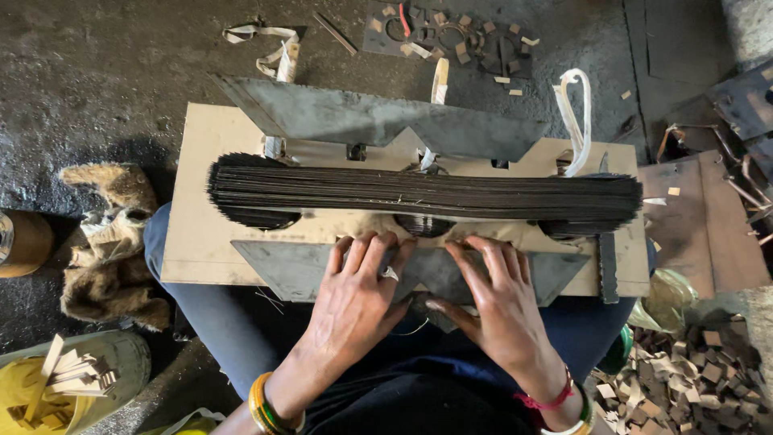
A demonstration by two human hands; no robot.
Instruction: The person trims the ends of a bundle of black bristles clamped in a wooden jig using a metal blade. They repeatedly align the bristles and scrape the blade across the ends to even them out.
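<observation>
Pressing down with both palms, we keep the near grey plate (515,274) flat on the cardboard sheet (201,234) that lies across our lap. Our left hand (354,302) lies spread, fingers fanned toward the plate's upper edge; our right hand (499,302) lies the same way just beside it, thumb tucked under near the notch. Neither hand is closed around anything; both rest open on the plate. The stack of thin dark sheets (427,196) stands on edge between this plate and the far grey plate (378,121), with white strips (576,117) looping up behind it. To do this well, we judge that the pressure should stay even across both hands, fingertips close to the stack so the sheets remain squared and none fan out.
</observation>
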